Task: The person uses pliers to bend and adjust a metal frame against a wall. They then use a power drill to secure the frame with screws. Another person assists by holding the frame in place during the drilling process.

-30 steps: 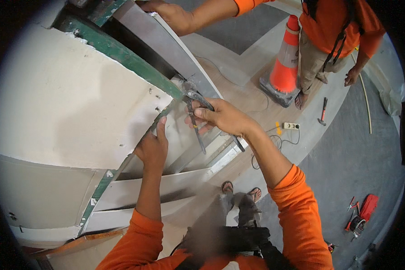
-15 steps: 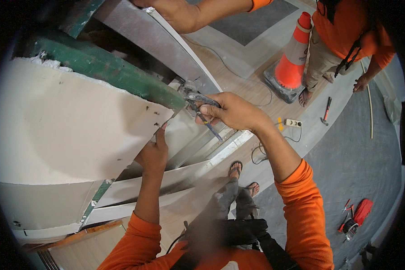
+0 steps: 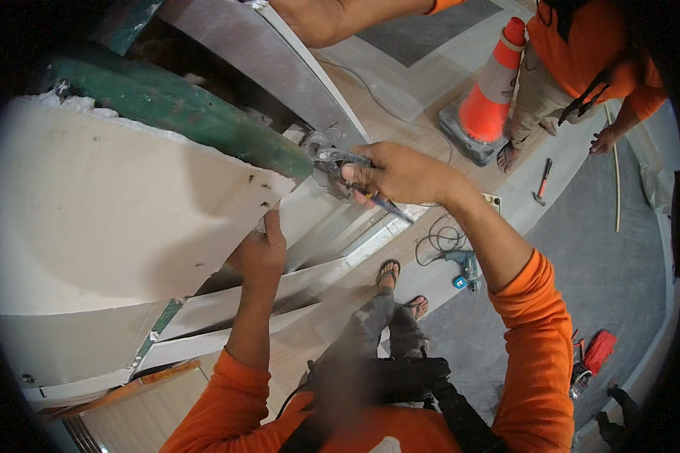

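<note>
Pliers (image 3: 338,155): at the end of the green beam (image 3: 204,124), just beyond the right corner of the pale board (image 3: 128,211). Whether the jaws bite on anything cannot be told; the head blends into the grey clutter there. Dark handles stand spread, the lower one running out below the hand.

Handling (judged): pliers hard, stiff, fairly heavy for their size, not fragile; dust may make the handles a little slippery. Best hold: well back on both handles, away from the head. Board: stiff but brittle, its upper edge ragged and likely to crumble; better supported along the sound lower-right edge than pinched at the corner.

Right grip: right hand (image 3: 408,174) closed on the pliers, thumb near the upper handle, fingertips curled under by the lower one. Forearm comes up from the lower right, elbow bent, wrist nearly straight.

Left grip: left hand (image 3: 262,253) upright at the board's lower-right edge, one digit pointing up along it. Other fingers hidden; cannot tell whether it clamps or only steadies. Forearm near vertical.

Also: a co-worker's hand (image 3: 306,21) at the upper end of a grey panel (image 3: 279,68), above the beam.
</note>
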The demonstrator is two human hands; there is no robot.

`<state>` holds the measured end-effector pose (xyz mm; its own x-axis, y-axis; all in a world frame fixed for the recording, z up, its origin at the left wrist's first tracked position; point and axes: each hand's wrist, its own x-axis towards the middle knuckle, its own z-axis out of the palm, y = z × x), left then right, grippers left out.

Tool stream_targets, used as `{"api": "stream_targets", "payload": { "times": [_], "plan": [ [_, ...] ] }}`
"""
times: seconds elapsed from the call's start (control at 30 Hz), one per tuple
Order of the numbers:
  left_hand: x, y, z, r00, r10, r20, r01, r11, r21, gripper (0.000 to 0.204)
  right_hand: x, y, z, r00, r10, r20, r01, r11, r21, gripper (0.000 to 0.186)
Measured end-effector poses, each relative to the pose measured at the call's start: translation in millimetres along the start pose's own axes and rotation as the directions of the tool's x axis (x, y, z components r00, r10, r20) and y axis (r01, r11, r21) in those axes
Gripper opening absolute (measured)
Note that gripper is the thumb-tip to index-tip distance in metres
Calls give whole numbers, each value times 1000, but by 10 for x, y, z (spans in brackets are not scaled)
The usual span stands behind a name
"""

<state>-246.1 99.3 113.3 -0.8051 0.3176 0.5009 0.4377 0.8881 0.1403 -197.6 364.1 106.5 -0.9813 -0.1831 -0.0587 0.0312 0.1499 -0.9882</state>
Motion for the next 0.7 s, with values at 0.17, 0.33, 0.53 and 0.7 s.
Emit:
{"api": "stream_targets", "payload": {
  "times": [0.17,0.33,0.53,0.7],
  "plan": [
    [-193,-43,37,988,153,6,-148,967,-209,49,-30,202,313,985,-122,-125,123,992,-6,33],
    [-502,474,83,976,169,135,-53,794,-606,51,-110,142,608,945,-104,-309,76,992,-101,27],
    [-217,777,279,887,-49,460,461,171,-871,46,-159,-33,371,944,-81,-320,-67,902,-427,25],
    [-71,456,220,947,320,-17,-293,842,-452,42,-273,0,186,964,-58,-261,46,998,-53,26]
  ]
}}
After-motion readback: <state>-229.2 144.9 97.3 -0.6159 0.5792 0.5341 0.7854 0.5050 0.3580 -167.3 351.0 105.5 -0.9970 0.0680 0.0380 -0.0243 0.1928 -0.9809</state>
